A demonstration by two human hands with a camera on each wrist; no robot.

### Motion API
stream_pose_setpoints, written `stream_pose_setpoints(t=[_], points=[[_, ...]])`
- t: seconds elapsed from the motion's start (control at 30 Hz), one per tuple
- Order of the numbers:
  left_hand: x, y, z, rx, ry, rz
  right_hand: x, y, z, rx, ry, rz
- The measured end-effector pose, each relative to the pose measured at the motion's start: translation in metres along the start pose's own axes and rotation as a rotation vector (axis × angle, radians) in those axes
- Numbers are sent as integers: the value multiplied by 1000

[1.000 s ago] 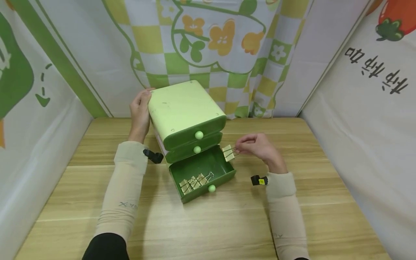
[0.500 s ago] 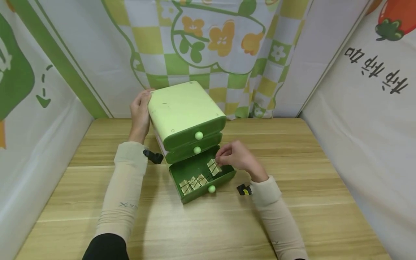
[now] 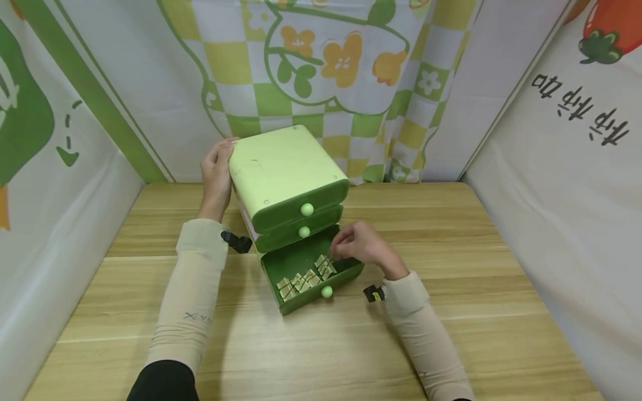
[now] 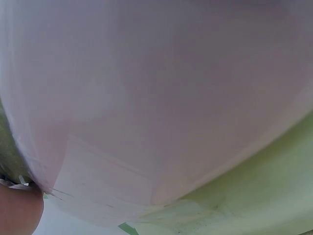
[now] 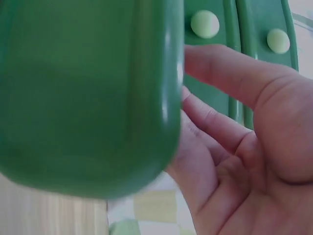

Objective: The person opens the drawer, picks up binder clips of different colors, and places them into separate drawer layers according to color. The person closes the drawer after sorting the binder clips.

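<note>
A light-green desktop drawer unit (image 3: 286,167) has its bottom drawer (image 3: 288,262) pulled out. My left hand (image 3: 217,175) holds the unit's left side near the back, the thumb at the top edge. My right hand (image 3: 363,245) reaches over the drawer's right wall, thumb and fingers pinching a gold binder clip (image 3: 325,267) low inside the drawer. Several more binder clips (image 3: 298,283) lie along the drawer front to its left. In the right wrist view the green drawer front (image 5: 88,98) hides my fingertips and the clip.
Above the pulled-out drawer, the middle drawer (image 3: 281,239) and top drawer (image 3: 286,214) are pushed in, with round pale knobs. A wooden tabletop (image 3: 321,356) surrounds the unit. Behind hangs a checked, flowered curtain (image 3: 341,106), with printed cloth on both sides.
My right hand has carried the binder clip leftward from beside the drawer, then lowered it in next to the other clips. The left hand and unit stay put.
</note>
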State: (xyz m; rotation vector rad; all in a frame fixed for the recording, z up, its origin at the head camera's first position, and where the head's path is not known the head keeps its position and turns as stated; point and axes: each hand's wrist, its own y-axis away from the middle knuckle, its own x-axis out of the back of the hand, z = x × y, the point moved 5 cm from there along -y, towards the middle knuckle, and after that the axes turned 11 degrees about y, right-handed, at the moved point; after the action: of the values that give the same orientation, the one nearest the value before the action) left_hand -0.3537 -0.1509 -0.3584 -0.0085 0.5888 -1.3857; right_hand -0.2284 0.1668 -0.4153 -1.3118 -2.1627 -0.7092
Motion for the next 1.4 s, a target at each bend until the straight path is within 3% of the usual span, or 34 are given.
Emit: stream_pose_setpoints(t=[0.17, 0.33, 0.47, 0.63, 0.77, 0.9, 1.0, 1.23, 1.4], points=[[1, 0, -1, 5, -5, 1, 14, 7, 5, -32, 46, 78], [-3, 0, -3, 13, -14, -30, 21, 30, -1, -21, 151, 120], [-6, -2, -3, 5, -15, -46, 8, 53, -16, 13, 243, 140], [-9, -1, -2, 10, -24, -54, -7, 84, -29, 99, 296, 227], [-9, -2, 0, 4, -18, -55, -23, 101, -31, 127, 351, 181], [-6, -3, 2, -15, -10, -44, -43, 101, -28, 119, 426, 117], [-4, -3, 4, -21, -14, -47, -56, 94, -26, 108, 477, 116], [0, -2, 1, -8, -22, -37, -79, 79, -28, 147, 679, 250], [3, 0, 0, -8, -35, -33, -83, 73, -27, 130, 732, 277]])
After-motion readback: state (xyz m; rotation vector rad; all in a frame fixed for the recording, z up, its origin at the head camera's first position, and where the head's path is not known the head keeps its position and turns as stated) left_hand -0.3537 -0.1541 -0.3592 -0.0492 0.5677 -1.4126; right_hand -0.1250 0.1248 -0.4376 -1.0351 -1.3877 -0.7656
